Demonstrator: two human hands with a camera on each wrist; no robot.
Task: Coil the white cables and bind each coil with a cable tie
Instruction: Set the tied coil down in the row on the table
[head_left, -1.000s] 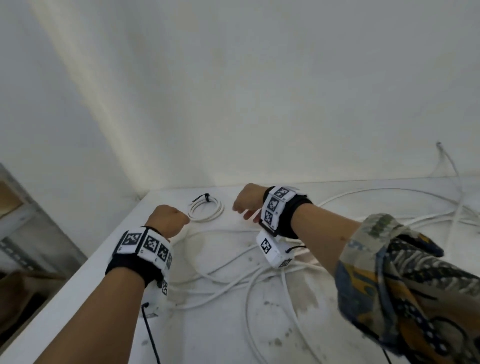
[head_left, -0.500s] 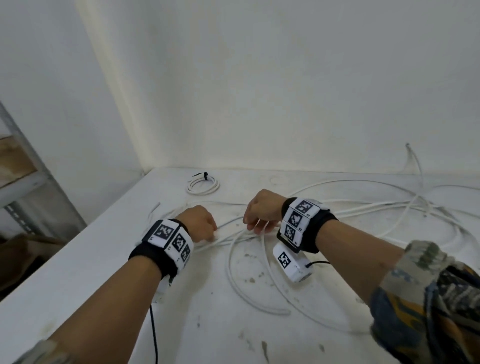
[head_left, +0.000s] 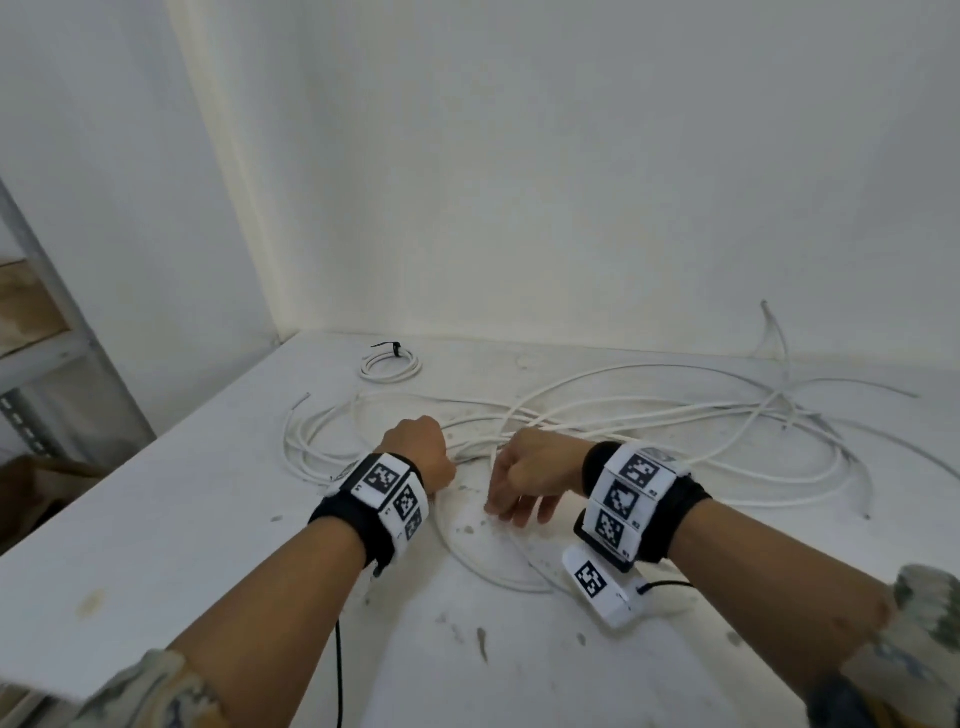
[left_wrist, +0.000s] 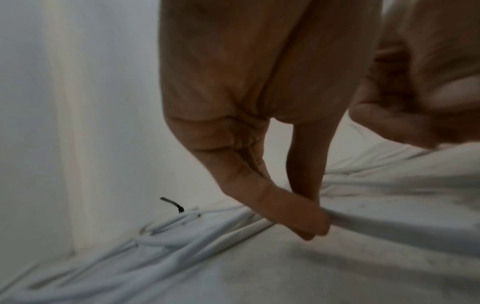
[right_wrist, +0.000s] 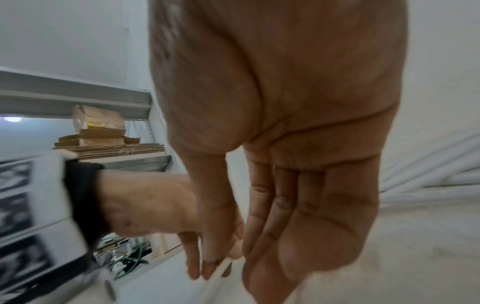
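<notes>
- Loose cables (head_left: 649, 415) sprawl over the table (head_left: 156, 519).
- Left hand (head_left: 418, 449) pinches one strand between thumb and fingers (left_wrist: 303, 216).
- Right hand (head_left: 530, 475): fingers hang fairly straight beside a strand; grip seemingly none, view blurred.
- Tied coil (head_left: 390, 364) lies near the far corner.

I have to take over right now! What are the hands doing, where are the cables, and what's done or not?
Left hand: pinches a strand of the loose white cables on the table.
Right hand: fingers hang nearly straight, thumb and fingertips at a cable strand; a firm grip cannot be confirmed.
Done: one small coil near the back corner, bound with a black cable tie.
Left: the tangle across the table needs coiling and tying. No spare ties in view.
</notes>
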